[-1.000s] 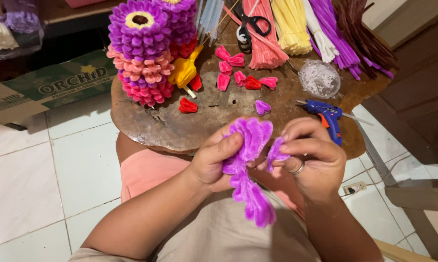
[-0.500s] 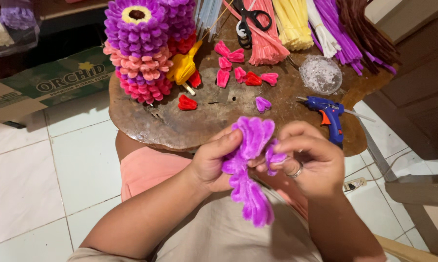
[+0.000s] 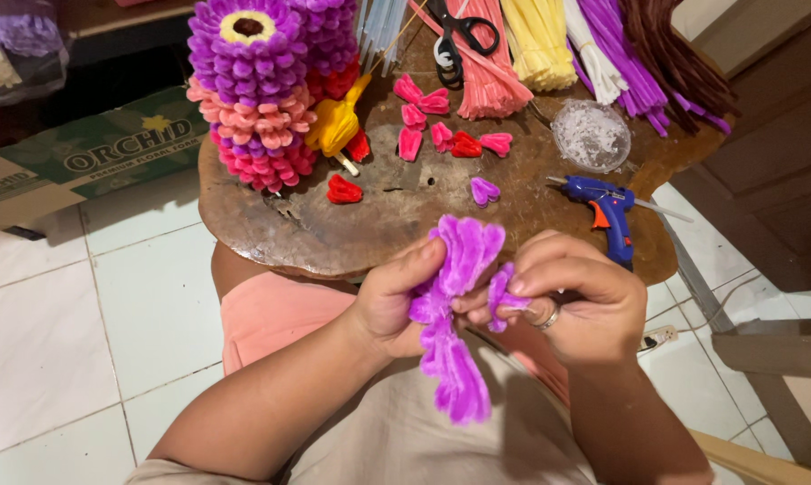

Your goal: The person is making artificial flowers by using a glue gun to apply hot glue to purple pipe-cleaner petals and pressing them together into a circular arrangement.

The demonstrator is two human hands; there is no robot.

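Note:
My left hand (image 3: 394,298) grips a fluffy purple pipe-cleaner piece (image 3: 455,296), with looped petals at its top and a twisted tail hanging down over my lap. Beside it, my right hand (image 3: 571,292), with a ring on one finger, pinches a small purple petal loop (image 3: 500,289) against the side of that piece. Both hands are held just in front of the near edge of a round brown wooden table (image 3: 405,211).
On the table stand purple, pink and yellow pipe-cleaner flowers (image 3: 261,90). Loose pink and red petals (image 3: 441,135), a purple petal (image 3: 484,189), a blue glue gun (image 3: 607,211), scissors (image 3: 459,36), a clear dish (image 3: 590,135) and pipe-cleaner bundles (image 3: 585,45) lie there too. A cardboard box (image 3: 82,162) sits on the tiled floor.
My hands and the purple piece have stayed in the same place. My right fingers have shifted slightly while pressing the small petal against the piece.

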